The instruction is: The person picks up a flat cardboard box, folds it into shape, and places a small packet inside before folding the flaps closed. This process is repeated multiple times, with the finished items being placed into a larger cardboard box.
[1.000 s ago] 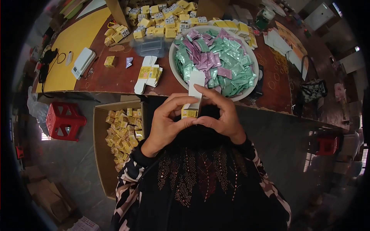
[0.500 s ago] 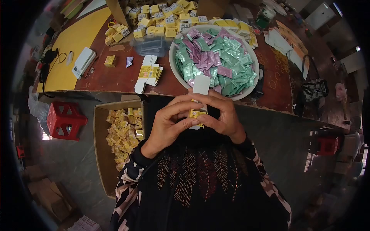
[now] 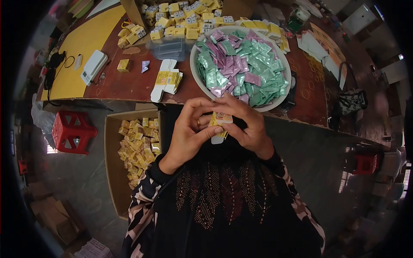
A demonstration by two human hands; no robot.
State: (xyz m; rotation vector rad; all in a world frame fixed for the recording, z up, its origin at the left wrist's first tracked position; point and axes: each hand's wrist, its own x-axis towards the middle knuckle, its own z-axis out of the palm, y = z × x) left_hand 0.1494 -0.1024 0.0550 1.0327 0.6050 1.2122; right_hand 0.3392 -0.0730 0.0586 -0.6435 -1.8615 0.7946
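Item under inspection: one small yellow box (image 3: 222,119), held up between both hands on the person's side of the table (image 3: 116,89), near the basin (image 3: 194,64). A white flap (image 3: 218,140) projects from its lower end in the view.

Left hand (image 3: 188,124): fingers curled, thumb pressed to the box; a ring is worn on one finger. Right hand (image 3: 252,127): curled from the other side, thumb against the box, forefinger arched over its far end. Both hands grip the box. The contact of the far fingers is partly hidden and cannot be fully told.

Handling, as judged: light, of thin card; stiff along the folds, soft on the flat panels, easily creased or crushed. The printed surface appears smooth and may slip slightly. Sound hold: opposite side walls close to the folded edges, light thumb pressure, flap left free. Contents, if any, are not visible.

Markings: yellow ground with reddish print; lettering too small to read. The flat cartons (image 3: 168,78) on the table carry similar yellow print, also illegible. Sachets (image 3: 235,64) in the basin are glossy green and pink; no brand is legible. A printed sheet (image 3: 95,250) at lower left bears lines of text, unreadable.
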